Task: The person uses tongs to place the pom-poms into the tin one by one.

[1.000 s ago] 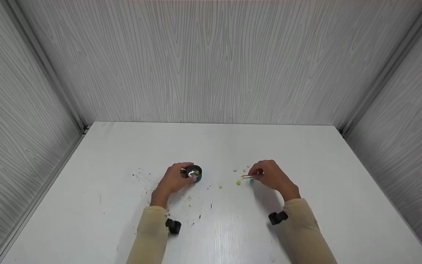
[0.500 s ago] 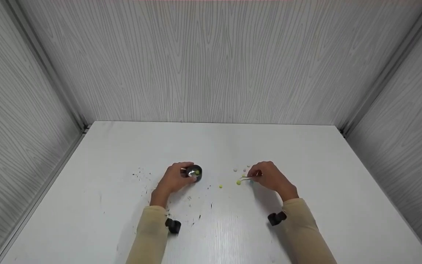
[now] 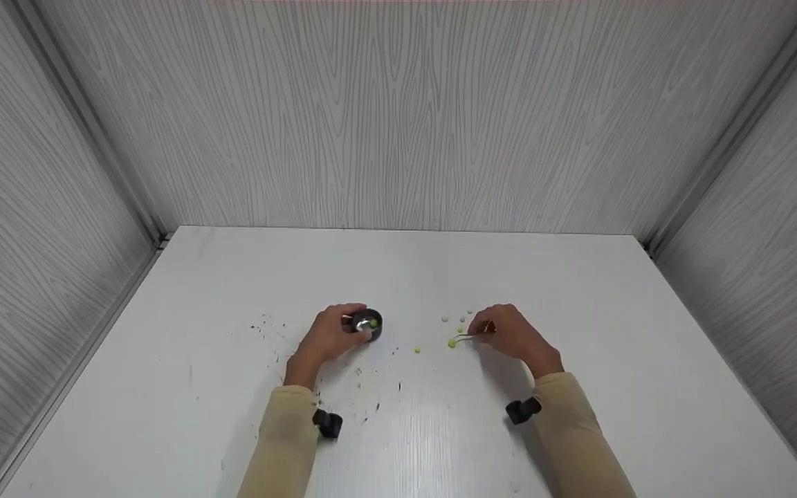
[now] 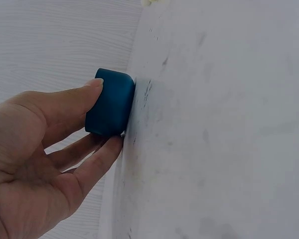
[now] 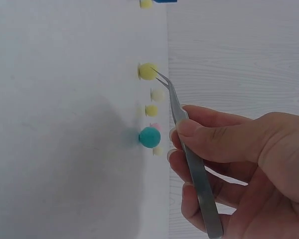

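Note:
My left hand (image 3: 329, 342) holds a small round cup upright on the table, thumb on one side and fingers on the other. In the left wrist view the cup (image 4: 109, 107) looks teal-blue; from above, its inside is shiny and contains a yellow-green ball (image 3: 373, 323). Between thumb and fingers of my right hand (image 3: 516, 339) are curved metal tweezers (image 5: 202, 186). Their slightly parted tips are at a larger yellow ball (image 5: 147, 72) on the table; whether they touch it I cannot tell. A teal ball (image 5: 150, 137) lies nearer that hand.
A lone yellow ball (image 3: 417, 350) lies between the hands. Small pale balls (image 3: 445, 319) and another little yellow ball (image 5: 151, 110) lie near the tweezers. Dark specks (image 3: 378, 407) are scattered over the white table (image 3: 163, 387). Grey wood-patterned panels (image 3: 398, 117) enclose its back and sides.
The tweezers have come down slightly toward the larger yellow ball with my right hand. The teal ball has gone out of sight in the head view. My left hand and the cup stay put.

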The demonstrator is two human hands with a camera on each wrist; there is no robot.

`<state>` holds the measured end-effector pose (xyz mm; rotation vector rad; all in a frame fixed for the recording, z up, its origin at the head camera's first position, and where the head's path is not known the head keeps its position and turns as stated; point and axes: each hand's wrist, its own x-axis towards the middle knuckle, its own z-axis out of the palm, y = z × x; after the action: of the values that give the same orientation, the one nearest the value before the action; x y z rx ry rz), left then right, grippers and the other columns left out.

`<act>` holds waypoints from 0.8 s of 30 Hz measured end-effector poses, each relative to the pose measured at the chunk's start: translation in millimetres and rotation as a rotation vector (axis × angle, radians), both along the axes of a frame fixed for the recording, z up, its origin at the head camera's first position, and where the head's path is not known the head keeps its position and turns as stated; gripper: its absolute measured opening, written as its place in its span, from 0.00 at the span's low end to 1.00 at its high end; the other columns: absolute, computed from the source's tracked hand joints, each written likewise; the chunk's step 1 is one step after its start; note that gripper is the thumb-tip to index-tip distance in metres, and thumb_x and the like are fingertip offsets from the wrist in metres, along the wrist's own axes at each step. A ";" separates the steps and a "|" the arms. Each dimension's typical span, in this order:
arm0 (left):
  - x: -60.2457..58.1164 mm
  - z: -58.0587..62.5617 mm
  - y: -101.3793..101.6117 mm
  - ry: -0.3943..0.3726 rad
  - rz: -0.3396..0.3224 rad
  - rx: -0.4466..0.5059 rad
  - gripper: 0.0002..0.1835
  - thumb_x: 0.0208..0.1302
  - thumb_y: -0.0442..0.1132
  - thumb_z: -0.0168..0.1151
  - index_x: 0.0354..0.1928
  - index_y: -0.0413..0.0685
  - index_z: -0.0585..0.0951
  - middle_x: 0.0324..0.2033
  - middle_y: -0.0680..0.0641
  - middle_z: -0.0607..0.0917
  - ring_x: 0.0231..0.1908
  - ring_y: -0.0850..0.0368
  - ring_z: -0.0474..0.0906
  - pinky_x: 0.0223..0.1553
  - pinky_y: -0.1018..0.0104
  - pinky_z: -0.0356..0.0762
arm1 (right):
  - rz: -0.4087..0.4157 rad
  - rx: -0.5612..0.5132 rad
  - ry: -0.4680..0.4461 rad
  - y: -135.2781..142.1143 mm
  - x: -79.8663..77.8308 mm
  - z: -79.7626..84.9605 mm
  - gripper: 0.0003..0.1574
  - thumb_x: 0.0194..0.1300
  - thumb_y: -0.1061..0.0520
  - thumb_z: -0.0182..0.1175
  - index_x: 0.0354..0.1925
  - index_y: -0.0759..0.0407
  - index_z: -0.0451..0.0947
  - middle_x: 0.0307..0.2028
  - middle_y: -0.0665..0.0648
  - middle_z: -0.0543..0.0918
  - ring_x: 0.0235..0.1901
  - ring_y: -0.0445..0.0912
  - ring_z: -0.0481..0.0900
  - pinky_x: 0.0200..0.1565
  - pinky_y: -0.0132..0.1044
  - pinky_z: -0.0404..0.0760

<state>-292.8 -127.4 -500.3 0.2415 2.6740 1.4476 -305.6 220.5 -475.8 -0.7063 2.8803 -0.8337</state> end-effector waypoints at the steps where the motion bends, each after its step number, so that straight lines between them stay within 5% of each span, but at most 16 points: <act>1: 0.1 0.1 0.0 0.004 0.000 0.000 0.30 0.66 0.32 0.70 0.70 0.40 0.76 0.65 0.35 0.80 0.63 0.38 0.80 0.66 0.45 0.77 | 0.002 0.003 0.005 0.1 -0.1 -0.3 0.11 0.63 0.72 0.66 0.38 0.59 0.90 0.36 0.57 0.89 0.38 0.47 0.82 0.44 0.45 0.83; 15: -0.2 -3.4 1.0 0.004 -0.004 0.012 0.30 0.65 0.32 0.71 0.69 0.39 0.76 0.64 0.34 0.80 0.62 0.38 0.81 0.67 0.46 0.77 | -0.037 -0.004 -0.002 -4.1 2.2 -3.4 0.13 0.64 0.73 0.65 0.38 0.58 0.90 0.37 0.56 0.90 0.39 0.47 0.82 0.48 0.48 0.83; 24: -0.7 0.7 1.3 -0.013 -0.004 0.005 0.30 0.65 0.32 0.70 0.70 0.39 0.75 0.65 0.34 0.80 0.63 0.37 0.80 0.68 0.45 0.76 | 0.010 -0.077 0.070 -18.1 1.8 2.9 0.11 0.64 0.72 0.66 0.38 0.59 0.90 0.37 0.57 0.90 0.38 0.47 0.83 0.44 0.43 0.82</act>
<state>-293.5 -126.1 -499.6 0.2370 2.6580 1.4500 -303.8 202.4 -472.9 -0.7717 2.9170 -0.9414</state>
